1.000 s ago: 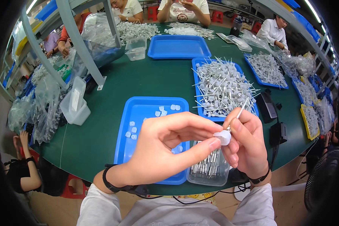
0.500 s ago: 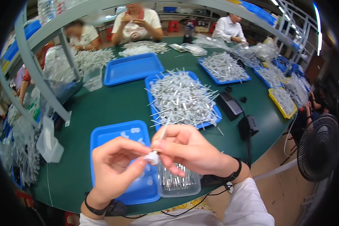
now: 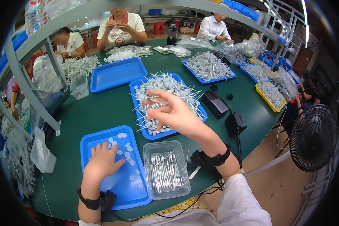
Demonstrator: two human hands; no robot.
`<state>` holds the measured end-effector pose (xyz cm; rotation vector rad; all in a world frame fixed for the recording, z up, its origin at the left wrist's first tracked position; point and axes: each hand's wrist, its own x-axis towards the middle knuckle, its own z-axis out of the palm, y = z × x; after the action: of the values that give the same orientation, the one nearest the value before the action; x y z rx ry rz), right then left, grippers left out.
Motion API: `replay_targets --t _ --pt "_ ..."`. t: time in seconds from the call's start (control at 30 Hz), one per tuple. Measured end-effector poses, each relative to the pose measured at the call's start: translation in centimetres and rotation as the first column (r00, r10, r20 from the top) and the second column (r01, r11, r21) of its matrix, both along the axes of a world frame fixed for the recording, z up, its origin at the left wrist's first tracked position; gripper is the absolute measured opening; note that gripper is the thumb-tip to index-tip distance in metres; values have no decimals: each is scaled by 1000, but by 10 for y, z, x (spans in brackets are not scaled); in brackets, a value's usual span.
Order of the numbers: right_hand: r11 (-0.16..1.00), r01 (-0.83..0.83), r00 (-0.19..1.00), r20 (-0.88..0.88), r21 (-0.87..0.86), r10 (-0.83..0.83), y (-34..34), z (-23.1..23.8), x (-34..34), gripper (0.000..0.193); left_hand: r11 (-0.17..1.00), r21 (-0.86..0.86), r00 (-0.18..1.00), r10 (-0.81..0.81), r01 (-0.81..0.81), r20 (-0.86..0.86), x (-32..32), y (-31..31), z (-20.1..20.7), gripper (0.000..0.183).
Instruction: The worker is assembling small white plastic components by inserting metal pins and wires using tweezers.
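My left hand point(image 3: 103, 160) is over a shallow blue tray point(image 3: 132, 196), its fingers spread near several small whitish plastic caps point(image 3: 119, 152). Whether the fingertips touch a cap, I cannot tell. Farther out, my right hand point(image 3: 173, 113) hovers above a second blue tray point(image 3: 133, 98), fingers and thumb apart with nothing plainly between them. A heap of thin white rods with whitish caps point(image 3: 160, 82) fills that tray and is partly hidden by the hand. Between my forearms stands a clear plastic box point(image 3: 158, 146) holding slim metal-and-white rods point(image 3: 165, 171).
A bare blue tray point(image 3: 118, 77) lies at the far left, and another heaped blue tray point(image 3: 209, 66) at the far right. Black devices point(image 3: 216, 103) with cables stand right of my right hand. A metal frame post point(image 3: 24, 71) rises at left; people work across the table.
My hands were together, holding a thin rod and a white cap. They have parted: the left moved down to the caps, the right forward over the heap. The view has shifted slightly.
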<state>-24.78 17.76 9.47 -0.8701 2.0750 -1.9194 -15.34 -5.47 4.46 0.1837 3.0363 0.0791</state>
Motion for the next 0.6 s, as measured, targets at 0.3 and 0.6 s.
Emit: replay_targets --t 0.3,0.6 --pt "718 143 799 -508 681 322 13 7 53 24 987 139 960 41 -82 276 -17 -5 -8 47" --pt "681 -98 843 -303 725 444 13 36 79 19 993 120 985 -11 -10 171 -25 -9 -25 53"
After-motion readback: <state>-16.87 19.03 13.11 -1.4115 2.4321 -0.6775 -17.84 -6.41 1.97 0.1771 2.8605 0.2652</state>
